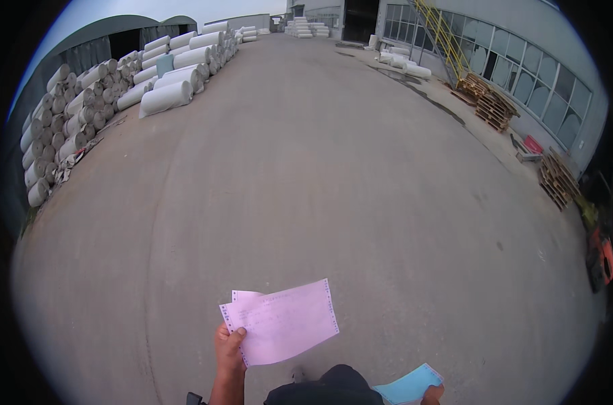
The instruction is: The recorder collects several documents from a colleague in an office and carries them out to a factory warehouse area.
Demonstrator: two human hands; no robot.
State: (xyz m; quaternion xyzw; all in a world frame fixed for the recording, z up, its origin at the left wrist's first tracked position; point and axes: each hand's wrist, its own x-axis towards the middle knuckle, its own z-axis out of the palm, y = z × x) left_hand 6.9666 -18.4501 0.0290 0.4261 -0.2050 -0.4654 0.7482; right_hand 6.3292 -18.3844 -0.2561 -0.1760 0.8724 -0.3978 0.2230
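Note:
My left hand (229, 345) pinches the left edge of some pink paper forms (286, 324), thumb on top. The top sheet has punched strips down both sides and faint print and writing. Behind it, a corner of another pink sheet pokes out at the upper left. Low on the right, my right hand (433, 395) grips a light blue paper form (409, 385), also with a punched edge. Only part of that hand shows at the picture's lower edge. Below the sheets, dark clothing and one shoe tip are visible.
Wide concrete ground (306, 169) stretches ahead. Stacked white rolls (168, 96) line the left side. Wooden pallets (495, 110), a yellow staircase (442, 37) and a windowed building stand on the right. An orange and black object (600, 260) sits at the far right edge.

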